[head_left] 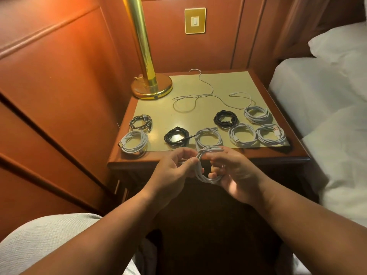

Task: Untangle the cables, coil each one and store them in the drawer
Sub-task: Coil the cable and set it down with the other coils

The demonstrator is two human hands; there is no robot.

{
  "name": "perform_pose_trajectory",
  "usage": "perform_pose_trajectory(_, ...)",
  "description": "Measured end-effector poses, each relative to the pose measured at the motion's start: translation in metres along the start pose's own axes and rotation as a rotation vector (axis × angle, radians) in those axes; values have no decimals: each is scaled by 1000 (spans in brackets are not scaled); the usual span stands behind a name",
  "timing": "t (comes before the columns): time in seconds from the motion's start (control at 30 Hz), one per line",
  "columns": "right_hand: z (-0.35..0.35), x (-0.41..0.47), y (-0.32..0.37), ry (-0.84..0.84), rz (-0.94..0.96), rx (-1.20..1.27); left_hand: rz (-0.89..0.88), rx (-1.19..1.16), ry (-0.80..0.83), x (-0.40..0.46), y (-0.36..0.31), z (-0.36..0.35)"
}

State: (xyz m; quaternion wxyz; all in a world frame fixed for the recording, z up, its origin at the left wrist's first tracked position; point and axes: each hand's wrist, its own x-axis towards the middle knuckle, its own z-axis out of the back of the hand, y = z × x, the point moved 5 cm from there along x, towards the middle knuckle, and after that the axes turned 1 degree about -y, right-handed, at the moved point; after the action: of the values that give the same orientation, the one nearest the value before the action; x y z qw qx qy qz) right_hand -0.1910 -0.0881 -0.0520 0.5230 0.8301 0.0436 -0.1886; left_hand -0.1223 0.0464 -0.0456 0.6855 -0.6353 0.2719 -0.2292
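Both hands hold one white cable coil (pixel 206 176) in the air just in front of the nightstand (pixel 198 158). My left hand (pixel 174 169) pinches its left side; my right hand (pixel 234 173) grips its right side and lower loop. On the tabletop lie several finished coils: white ones (pixel 242 134), two black ones (pixel 176 136) and a grey braided one (pixel 140 122). One loose white cable (pixel 206 96) sprawls uncoiled across the back of the top. No drawer front is clearly visible below the top edge.
A brass lamp base (pixel 152 87) stands at the back left corner of the nightstand. A bed with white sheets (pixel 327 116) lies to the right. Padded wall panels (pixel 59 86) run along the left. My knee in pale fabric (pixel 49 239) is at the lower left.
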Motion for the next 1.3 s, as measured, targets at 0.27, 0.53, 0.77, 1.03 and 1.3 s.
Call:
perform_pose_trajectory(0.27, 3, 2, 1, -86, 66, -183, 138, -391, 73, -1, 5, -12)
perform_pose_trajectory(0.53, -6, 1, 7, -53, 95, -265, 179, -545, 35, -1, 7, -13)
perform_pose_trajectory(0.77, -6, -5, 9, -101, 152, -508, -5, -181, -10, -3, 3, -9)
perform_pose_trajectory(1.03, -7, -19, 3, -196, 186, -588, -135, -8, 55, -17, -13, -25)
perform_pose_trajectory(1.3, -19, -58, 15, -177, 252, -654, -113, -34, 4, -47, -27, -36)
